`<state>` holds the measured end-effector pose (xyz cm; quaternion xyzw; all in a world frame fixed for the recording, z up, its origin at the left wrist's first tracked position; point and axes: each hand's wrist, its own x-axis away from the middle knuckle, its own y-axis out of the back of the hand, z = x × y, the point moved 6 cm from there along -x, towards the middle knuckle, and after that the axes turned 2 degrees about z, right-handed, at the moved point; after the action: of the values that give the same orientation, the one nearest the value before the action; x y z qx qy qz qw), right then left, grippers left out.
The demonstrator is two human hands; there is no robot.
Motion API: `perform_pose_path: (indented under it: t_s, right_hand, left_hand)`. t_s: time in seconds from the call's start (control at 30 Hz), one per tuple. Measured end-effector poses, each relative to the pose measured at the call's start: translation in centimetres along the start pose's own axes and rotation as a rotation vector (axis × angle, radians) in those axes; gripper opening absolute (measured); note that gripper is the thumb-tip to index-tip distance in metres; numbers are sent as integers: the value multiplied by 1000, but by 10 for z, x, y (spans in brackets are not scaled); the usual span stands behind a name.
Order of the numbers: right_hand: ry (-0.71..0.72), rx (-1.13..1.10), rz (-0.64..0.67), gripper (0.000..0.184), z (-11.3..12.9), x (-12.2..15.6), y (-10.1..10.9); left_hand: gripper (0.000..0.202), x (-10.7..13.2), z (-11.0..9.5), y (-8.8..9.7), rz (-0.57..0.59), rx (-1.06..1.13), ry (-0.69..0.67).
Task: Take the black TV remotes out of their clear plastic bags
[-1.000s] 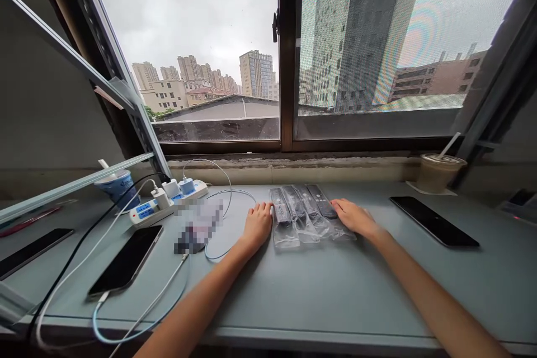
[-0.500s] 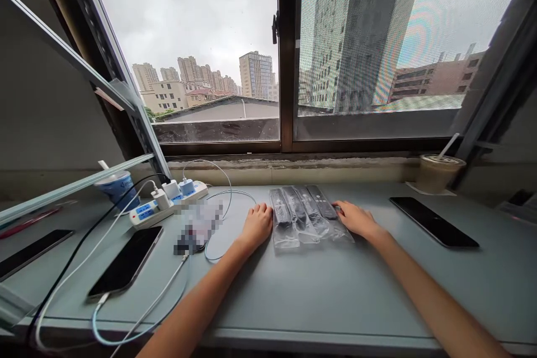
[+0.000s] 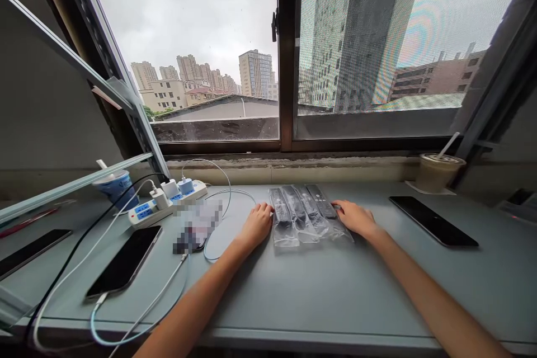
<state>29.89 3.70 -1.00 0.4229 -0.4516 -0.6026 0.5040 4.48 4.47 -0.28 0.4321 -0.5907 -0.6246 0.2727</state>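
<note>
Several black remote controls in clear plastic bags lie side by side on the grey-green desk under the window. My left hand rests palm down at their left edge, fingers curled against the leftmost bag. My right hand lies flat at their right edge, its fingers stretched onto the rightmost bag. Neither hand grips anything.
A power strip with chargers and white cables sits at the left, beside a blue cup. A phone charges near the front left, another phone lies at the far left. A dark phone and a lidded drink stand at the right.
Both hands have pressed slightly inward, drawing the bagged remotes a little closer together. The view has shifted only slightly.
</note>
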Motion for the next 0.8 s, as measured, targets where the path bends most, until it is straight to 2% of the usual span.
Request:
perform_pose_path:
  t_s: [0.13,0.27,0.37,0.47,0.8]
  right_hand:
    - [-38,-85,-59,45,-4,-7,0]
    - [83,-158,-67,46,8,-11,-7]
    - [218,-199,-72,47,18,-9,-12]
    - [282,-235,-74,51,21,-7,-14]
    - [474,-358,-12,52,39,0,-12]
  left_hand:
    - [25,-2,-4,4,-86,134,-58]
    - [28,3,-25,15,-181,221,-224]
    - [42,8,-38,13,-115,222,-297]
    - [47,11,-44,7,-32,206,-331]
    - [58,15,-56,5,24,187,-431]
